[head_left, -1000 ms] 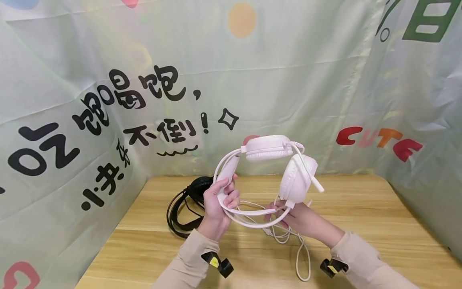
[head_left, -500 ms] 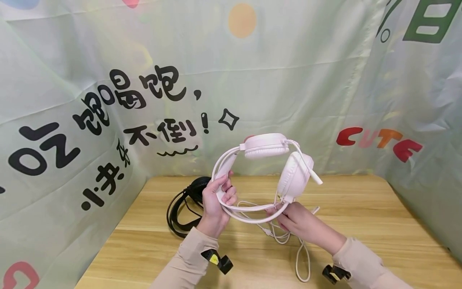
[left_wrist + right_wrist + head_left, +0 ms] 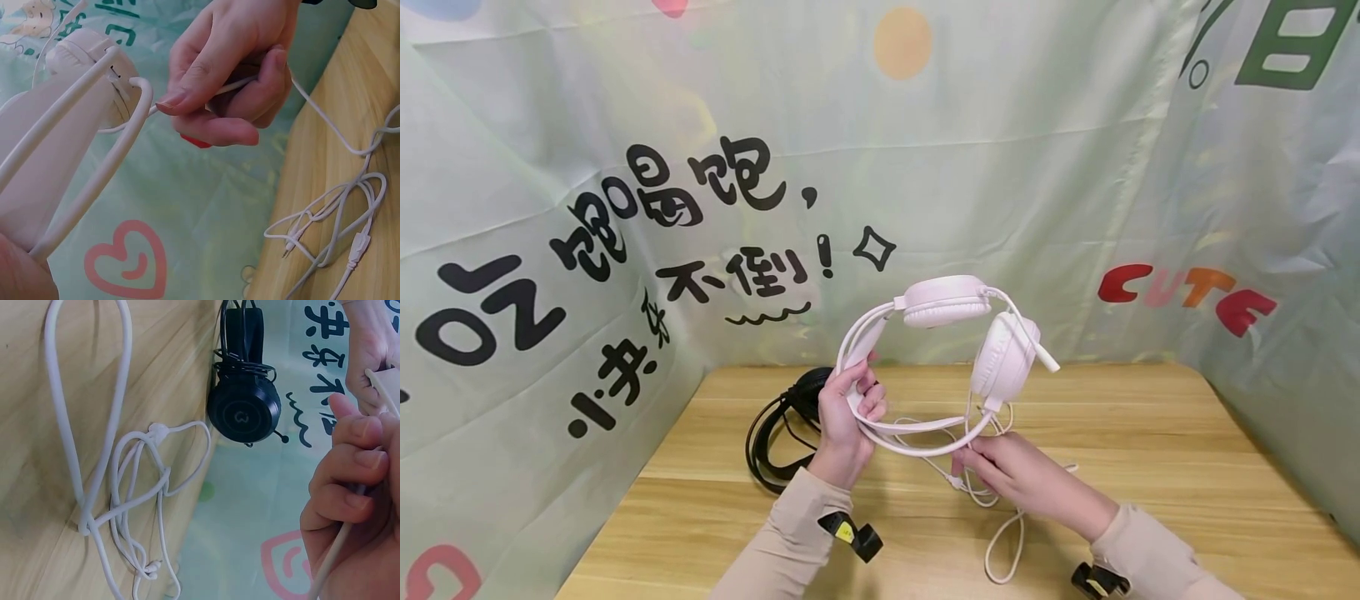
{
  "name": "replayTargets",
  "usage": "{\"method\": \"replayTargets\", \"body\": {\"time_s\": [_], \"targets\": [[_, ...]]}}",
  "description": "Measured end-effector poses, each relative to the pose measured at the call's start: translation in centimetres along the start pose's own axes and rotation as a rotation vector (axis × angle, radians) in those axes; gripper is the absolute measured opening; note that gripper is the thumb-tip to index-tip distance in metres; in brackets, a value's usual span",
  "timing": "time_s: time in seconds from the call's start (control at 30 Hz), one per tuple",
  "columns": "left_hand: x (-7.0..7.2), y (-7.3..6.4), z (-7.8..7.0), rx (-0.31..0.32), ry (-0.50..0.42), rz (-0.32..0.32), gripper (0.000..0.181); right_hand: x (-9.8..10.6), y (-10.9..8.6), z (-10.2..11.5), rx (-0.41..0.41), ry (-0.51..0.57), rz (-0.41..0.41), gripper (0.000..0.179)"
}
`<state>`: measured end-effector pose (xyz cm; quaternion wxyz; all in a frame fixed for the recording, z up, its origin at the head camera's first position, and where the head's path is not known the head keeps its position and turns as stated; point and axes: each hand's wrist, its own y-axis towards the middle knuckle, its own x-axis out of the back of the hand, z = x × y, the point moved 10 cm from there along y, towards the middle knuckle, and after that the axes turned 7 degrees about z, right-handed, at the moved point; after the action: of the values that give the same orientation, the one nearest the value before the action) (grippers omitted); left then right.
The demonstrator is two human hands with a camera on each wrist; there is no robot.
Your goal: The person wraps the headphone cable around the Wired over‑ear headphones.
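A white over-ear headset (image 3: 940, 302) with a boom microphone is held up above the table, tilted on its side with both earcups away from the left hand. My left hand (image 3: 848, 412) grips its headband, fingers curled round the band. Below the lower earcup, my right hand (image 3: 1018, 471) pinches the headset's white cable (image 3: 237, 84) between thumb and fingers. In the right wrist view the cable runs through the curled fingers (image 3: 356, 460). The rest of the cable lies in loose loops (image 3: 140, 500) on the wooden table.
A black headset (image 3: 808, 396) with its cable wound round it lies at the table's back left, partly behind the left hand. The wooden table (image 3: 1150, 433) meets a printed cloth backdrop (image 3: 1000, 167) at the back and sides.
The white headset has shifted slightly left and up with the left hand. My right hand has slid down from the headband's end onto the cable, and a cable loop on the table has moved left.
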<state>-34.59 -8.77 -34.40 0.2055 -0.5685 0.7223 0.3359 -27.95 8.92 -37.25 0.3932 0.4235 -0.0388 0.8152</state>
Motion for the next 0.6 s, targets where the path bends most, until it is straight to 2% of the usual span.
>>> {"method": "replayTargets", "body": {"time_s": [0.17, 0.4, 0.6], "targets": [[0.2, 0.1, -0.1, -0.009, 0.009, -0.019, 0.013, -0.3, -0.2, 0.2, 0.016, -0.027, -0.016, 0.029], [0.5, 0.2, -0.4, -0.036, 0.027, -0.036, 0.012, -1.0, -0.7, 0.2, -0.016, -0.036, -0.008, 0.027], [0.6, 0.5, -0.6, -0.060, 0.032, -0.042, 0.013, -1.0, -1.3, 0.8, 0.010, -0.101, -0.048, 0.024]]}}
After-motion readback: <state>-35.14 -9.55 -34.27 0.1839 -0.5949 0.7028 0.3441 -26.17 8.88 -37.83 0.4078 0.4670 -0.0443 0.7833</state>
